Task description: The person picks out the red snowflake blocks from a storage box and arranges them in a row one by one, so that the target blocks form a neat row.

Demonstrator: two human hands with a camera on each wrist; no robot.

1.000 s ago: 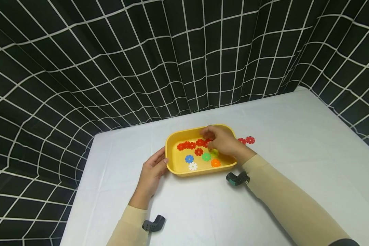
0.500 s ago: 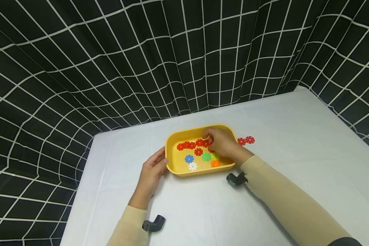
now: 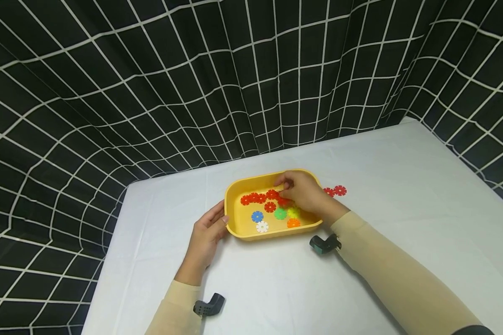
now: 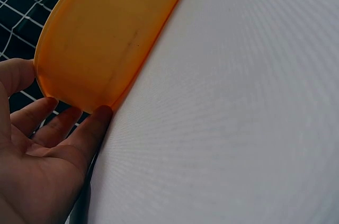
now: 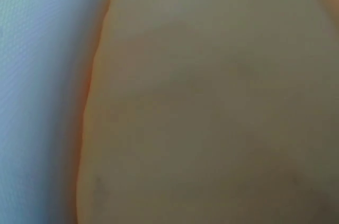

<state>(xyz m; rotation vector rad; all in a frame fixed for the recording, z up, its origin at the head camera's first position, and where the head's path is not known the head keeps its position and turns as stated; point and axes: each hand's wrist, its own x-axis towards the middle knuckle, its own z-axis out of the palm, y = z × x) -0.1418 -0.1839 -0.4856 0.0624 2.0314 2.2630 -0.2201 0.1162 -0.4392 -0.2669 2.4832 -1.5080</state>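
White cloth [image 3: 159, 223] below, spread left hand [image 3: 207, 237] touches yellow tray [image 3: 241, 217]; right hand [image 3: 307, 193] bends over red discs [image 3: 272, 194], grip unclear.

Yellow tray [image 3: 240, 217], white-gridded black curtain [image 3: 211, 83]

Smooth plastic tray [image 3: 242, 221], matt cloth [image 3: 272, 288].

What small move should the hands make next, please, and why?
Probably the right hand should pinch the nearest red piece and lift it gently, though I cannot tell whether it is gripped now. This piece lies right at that hand, inside the yellow tray, and the left hand holds the tray's end, which should keep it steady.
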